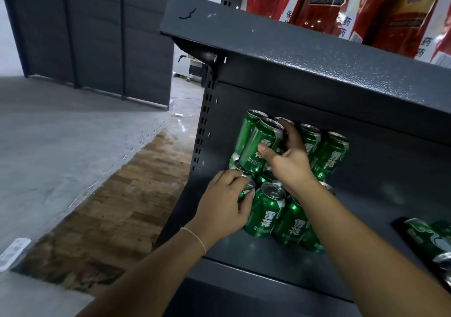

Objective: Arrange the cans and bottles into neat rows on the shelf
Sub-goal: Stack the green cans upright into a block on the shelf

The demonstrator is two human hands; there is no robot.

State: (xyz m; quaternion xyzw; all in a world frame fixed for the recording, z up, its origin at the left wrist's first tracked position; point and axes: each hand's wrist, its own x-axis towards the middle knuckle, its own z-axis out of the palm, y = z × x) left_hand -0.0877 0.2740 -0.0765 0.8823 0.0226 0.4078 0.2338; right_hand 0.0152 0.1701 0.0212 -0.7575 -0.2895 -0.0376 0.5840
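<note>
Dark grey textured metal shelf (244, 250) holds a cluster of green aluminium cans (264, 210) with silver tops at its left end, stacked in two tiers. Labels show white Chinese characters and "REFRESHING". Right hand (291, 160) grips an upper-tier can (258, 145), thumb on its front. Left hand (224, 205) curls round a lower can (247, 188). Red packages (402, 11) stand on the upper shelf, far right.
</note>
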